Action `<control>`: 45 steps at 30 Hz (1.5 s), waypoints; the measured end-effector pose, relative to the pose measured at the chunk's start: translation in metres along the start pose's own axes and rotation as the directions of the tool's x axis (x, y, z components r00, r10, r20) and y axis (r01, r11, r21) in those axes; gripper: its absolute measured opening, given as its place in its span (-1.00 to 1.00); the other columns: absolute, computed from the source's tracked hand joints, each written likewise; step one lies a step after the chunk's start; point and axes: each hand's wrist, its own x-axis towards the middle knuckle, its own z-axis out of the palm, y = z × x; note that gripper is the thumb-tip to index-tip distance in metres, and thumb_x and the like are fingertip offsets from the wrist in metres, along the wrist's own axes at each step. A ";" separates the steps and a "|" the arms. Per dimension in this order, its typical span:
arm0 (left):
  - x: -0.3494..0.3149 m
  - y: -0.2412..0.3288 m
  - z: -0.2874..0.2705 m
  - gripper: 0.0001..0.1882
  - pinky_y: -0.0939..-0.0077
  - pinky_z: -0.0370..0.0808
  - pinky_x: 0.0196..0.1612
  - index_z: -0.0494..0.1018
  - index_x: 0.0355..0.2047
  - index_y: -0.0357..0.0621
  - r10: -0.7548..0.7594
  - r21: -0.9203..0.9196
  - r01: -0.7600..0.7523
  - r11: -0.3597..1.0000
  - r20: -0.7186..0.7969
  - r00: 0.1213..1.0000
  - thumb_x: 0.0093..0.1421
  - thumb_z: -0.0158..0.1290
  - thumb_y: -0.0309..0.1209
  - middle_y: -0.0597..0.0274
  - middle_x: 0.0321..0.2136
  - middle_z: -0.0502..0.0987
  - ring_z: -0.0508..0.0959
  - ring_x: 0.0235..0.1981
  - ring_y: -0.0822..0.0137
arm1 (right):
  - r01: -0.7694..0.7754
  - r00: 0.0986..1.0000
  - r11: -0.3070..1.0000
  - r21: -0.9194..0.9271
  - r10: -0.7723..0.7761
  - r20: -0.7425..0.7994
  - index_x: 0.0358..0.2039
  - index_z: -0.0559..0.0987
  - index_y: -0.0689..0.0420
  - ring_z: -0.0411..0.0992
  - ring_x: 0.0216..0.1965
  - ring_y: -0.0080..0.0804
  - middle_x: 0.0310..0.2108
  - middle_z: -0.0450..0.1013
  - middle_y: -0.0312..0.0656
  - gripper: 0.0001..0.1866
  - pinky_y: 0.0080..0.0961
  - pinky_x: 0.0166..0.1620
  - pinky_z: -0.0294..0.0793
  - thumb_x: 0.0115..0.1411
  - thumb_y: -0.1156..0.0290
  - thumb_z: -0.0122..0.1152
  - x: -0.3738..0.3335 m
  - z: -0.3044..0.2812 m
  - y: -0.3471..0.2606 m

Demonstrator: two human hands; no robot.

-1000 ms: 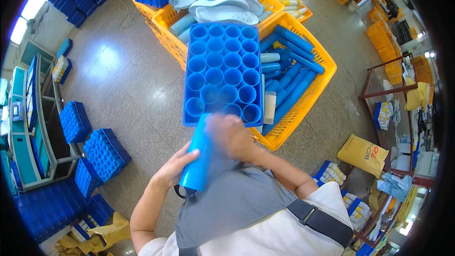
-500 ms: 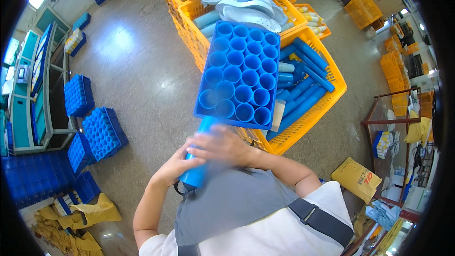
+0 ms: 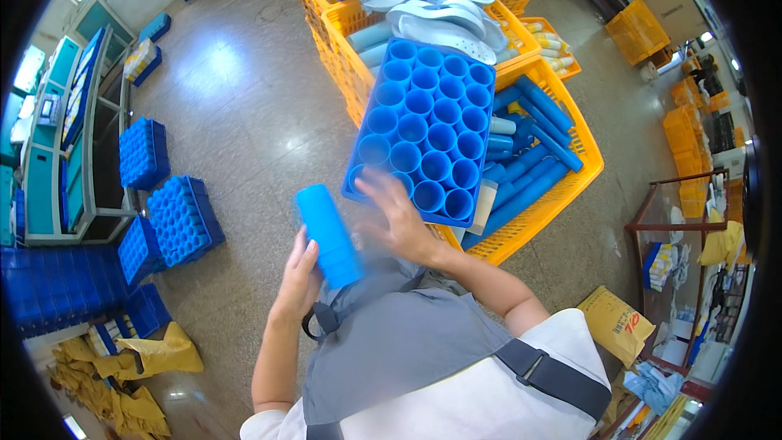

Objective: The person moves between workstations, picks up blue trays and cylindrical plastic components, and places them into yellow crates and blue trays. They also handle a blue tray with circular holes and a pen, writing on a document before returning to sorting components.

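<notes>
My left hand (image 3: 300, 277) grips a blue plastic tube (image 3: 328, 236) with stepped rings near its lower end, held tilted in front of my grey apron. My right hand (image 3: 403, 224), partly blurred, is apart from the tube, its fingers spread at the near edge of a blue crate; nothing shows in it. Rows of open-topped blue tubes (image 3: 442, 137) stand upright in this crate (image 3: 368, 126). The crate rests over yellow baskets, and the near-left tubes are partly blurred or behind my fingers.
A yellow basket (image 3: 593, 165) holds loose blue tubes lying on their sides. Grey-white shoe-shaped pieces (image 3: 436, 20) lie in the basket behind. Filled blue crates (image 3: 195, 228) stand on the floor at left, near a teal machine (image 3: 45, 171). A yellow sack (image 3: 615, 324) lies at right.
My right hand has come off the tube and moved right, toward the crate, its fingers opening. The tube, still in my left hand, now leans the other way, its top to the left.
</notes>
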 end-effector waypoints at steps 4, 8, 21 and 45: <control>0.026 -0.033 0.002 -0.26 -0.05 0.32 0.32 0.05 0.40 -0.32 -0.082 -0.106 0.123 0.987 0.327 0.941 0.45 -0.09 -0.01 -0.07 0.25 0.28 0.36 0.24 -0.01 | -0.262 0.956 0.953 0.154 0.235 0.175 0.43 0.14 0.15 0.06 0.42 0.16 0.41 0.06 0.17 -0.12 -0.10 0.37 0.16 0.19 0.21 0.35 -0.019 -0.030 -0.016; 0.087 -0.080 0.023 -0.66 0.16 0.49 0.09 0.39 0.03 -0.25 -0.194 0.061 0.185 0.981 0.222 0.955 0.31 0.07 -0.34 0.03 -0.05 0.50 0.54 -0.03 0.07 | -0.058 0.963 0.864 -0.500 0.180 0.199 0.37 0.28 0.07 0.28 0.28 0.10 0.37 0.16 0.07 -0.14 -0.18 0.21 0.43 0.02 0.43 0.40 -0.009 -0.050 0.006; 0.237 0.094 -0.183 -0.46 0.33 0.64 -0.10 0.50 0.06 -0.33 -0.106 0.562 0.212 0.799 -0.215 0.971 0.17 0.25 -0.22 0.00 -0.10 0.63 0.66 -0.13 0.20 | -0.317 0.929 0.946 0.074 0.325 -0.176 0.41 0.18 0.07 0.21 0.33 -0.01 0.34 0.19 0.01 -0.09 -0.18 0.33 0.25 0.08 0.35 0.43 0.143 0.012 0.021; 0.351 0.424 -0.815 -0.90 0.42 0.36 -0.73 0.51 -0.39 -0.30 -0.304 -0.334 -0.156 0.930 -0.934 0.187 0.04 0.16 -0.57 0.12 -0.54 0.58 0.52 -0.70 0.29 | -0.310 0.948 0.949 0.062 0.304 0.090 0.39 0.19 0.19 0.33 0.25 0.01 0.28 0.29 0.14 -0.08 -0.18 0.28 0.32 0.07 0.27 0.44 0.909 0.555 0.092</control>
